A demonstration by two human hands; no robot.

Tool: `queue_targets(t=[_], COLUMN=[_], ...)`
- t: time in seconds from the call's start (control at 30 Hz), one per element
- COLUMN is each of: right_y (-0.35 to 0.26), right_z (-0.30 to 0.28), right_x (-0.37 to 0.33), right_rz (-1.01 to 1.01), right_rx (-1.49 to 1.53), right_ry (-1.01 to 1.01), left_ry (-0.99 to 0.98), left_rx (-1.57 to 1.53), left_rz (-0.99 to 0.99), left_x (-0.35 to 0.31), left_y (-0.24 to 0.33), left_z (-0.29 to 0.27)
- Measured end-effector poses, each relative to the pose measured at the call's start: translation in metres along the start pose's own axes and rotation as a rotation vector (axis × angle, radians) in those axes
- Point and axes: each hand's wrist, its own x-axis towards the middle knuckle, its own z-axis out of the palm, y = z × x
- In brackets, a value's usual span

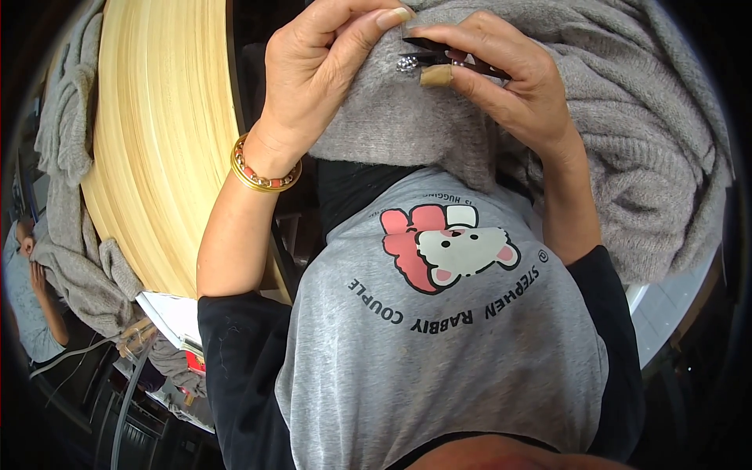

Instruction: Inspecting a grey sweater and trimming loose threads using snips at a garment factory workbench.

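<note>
A grey fuzzy knit garment (392,125) lies bunched in front of me, across my lap. On it shows a shiny silvery beaded button (406,63). My right hand (517,74) is closed around dark thread snips (427,58), their two points spread apart beside the button. A tan wrap (436,75) covers the tip of the right thumb. Just left of the snips, my left hand (317,59) pinches thumb and forefinger together above the knit. Whatever lies in that pinch is too small to make out.
A pale wood-grain tabletop (164,141) stands at my left. More grey knitwear (634,157) is heaped at the right, and another knit pile (82,258) hangs along the far-left table edge. Another person (31,298) sits at the far left. A white edge (168,317) juts out by my left elbow.
</note>
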Motion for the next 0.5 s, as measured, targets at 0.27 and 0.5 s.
queue_targets(t=[0.27, 0.5], right_y=[0.0034, 0.0037], right_z=[-0.001, 0.0005], right_x=[-0.0022, -0.0034], right_rz=[-0.068, -0.087], right_rx=[0.019, 0.031], right_ry=[-0.025, -0.04], left_ry=[0.001, 0.015], left_rx=[-0.06, -0.097], left_rz=[-0.041, -0.057], left_x=[-0.0018, -0.004], left_y=[0.0, -0.0051], left_z=[0.0006, 0.0034])
